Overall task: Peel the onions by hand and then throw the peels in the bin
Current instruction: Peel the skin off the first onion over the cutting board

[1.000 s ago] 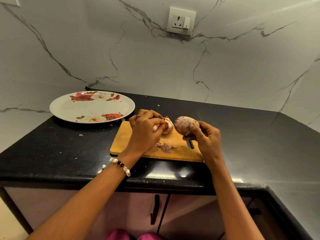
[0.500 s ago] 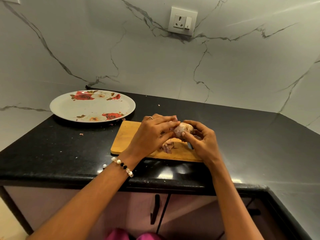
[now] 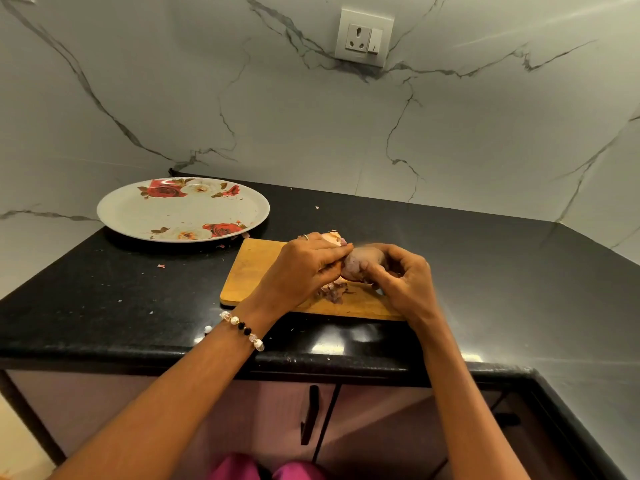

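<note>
Both hands meet over the wooden cutting board (image 3: pixel 254 271) on the black counter. My right hand (image 3: pixel 401 282) grips a pale purplish onion (image 3: pixel 360 263) from the right. My left hand (image 3: pixel 304 268) pinches at the onion's left side with fingertips and thumb. Behind my left hand a second, partly peeled onion (image 3: pixel 335 239) lies on the board, mostly hidden. A small heap of purple peels (image 3: pixel 334 292) lies on the board just below the hands.
A large white plate with red roses (image 3: pixel 183 209) sits at the back left of the black counter (image 3: pixel 104 289). Small peel scraps (image 3: pixel 161 266) dot the counter. A wall socket (image 3: pixel 365 38) is above. Cabinet doors with black handles (image 3: pixel 306 414) are below. No bin shows.
A second ago my hands were apart, the left on the other onion and the right lifting this one. The left let go, and both hands came together on the right hand's onion, lower.
</note>
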